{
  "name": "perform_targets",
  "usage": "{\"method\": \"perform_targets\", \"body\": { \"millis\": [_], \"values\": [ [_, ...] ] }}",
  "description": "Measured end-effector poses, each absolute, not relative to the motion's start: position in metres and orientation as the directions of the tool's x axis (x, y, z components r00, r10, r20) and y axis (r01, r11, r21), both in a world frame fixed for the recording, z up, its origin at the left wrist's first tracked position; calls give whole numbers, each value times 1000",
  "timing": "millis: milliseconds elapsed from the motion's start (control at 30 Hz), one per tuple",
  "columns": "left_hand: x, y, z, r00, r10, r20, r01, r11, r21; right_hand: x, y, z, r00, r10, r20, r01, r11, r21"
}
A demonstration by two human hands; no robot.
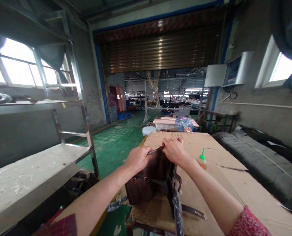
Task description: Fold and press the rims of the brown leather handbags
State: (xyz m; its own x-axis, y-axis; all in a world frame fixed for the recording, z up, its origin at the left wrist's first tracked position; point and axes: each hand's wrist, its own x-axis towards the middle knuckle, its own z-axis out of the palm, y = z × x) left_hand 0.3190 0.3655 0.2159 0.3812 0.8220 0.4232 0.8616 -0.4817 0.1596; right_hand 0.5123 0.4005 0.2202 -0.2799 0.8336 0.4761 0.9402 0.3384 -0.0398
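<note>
A dark brown leather bag stands upright at the near left corner of a cardboard-covered table. My left hand is closed on the bag's top edge at its left side. My right hand grips the same top edge on the right, fingers curled over it. The bag's straps and a strip of clear plastic hang down toward me. A small bottle with a green nozzle and orange liquid stands on the cardboard just right of my right wrist.
A white metal shelf rack stands at the left. Dark rolled material lies along the table's right edge. Beyond the table sit a clear water jug and boxes; a green floor leads to a raised roller door.
</note>
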Motion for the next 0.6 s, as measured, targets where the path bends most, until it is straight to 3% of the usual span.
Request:
{"method": "perform_targets", "body": {
  "millis": [467, 600],
  "values": [
    [327, 371, 224, 377, 844, 382, 853, -477, 211, 512, 405, 221, -298, 845, 443, 934, 353, -45],
    [349, 389, 231, 428, 812, 397, 808, -541, 235, 509, 398, 223, -341, 816, 466, 919, 394, -19]
  ]
}}
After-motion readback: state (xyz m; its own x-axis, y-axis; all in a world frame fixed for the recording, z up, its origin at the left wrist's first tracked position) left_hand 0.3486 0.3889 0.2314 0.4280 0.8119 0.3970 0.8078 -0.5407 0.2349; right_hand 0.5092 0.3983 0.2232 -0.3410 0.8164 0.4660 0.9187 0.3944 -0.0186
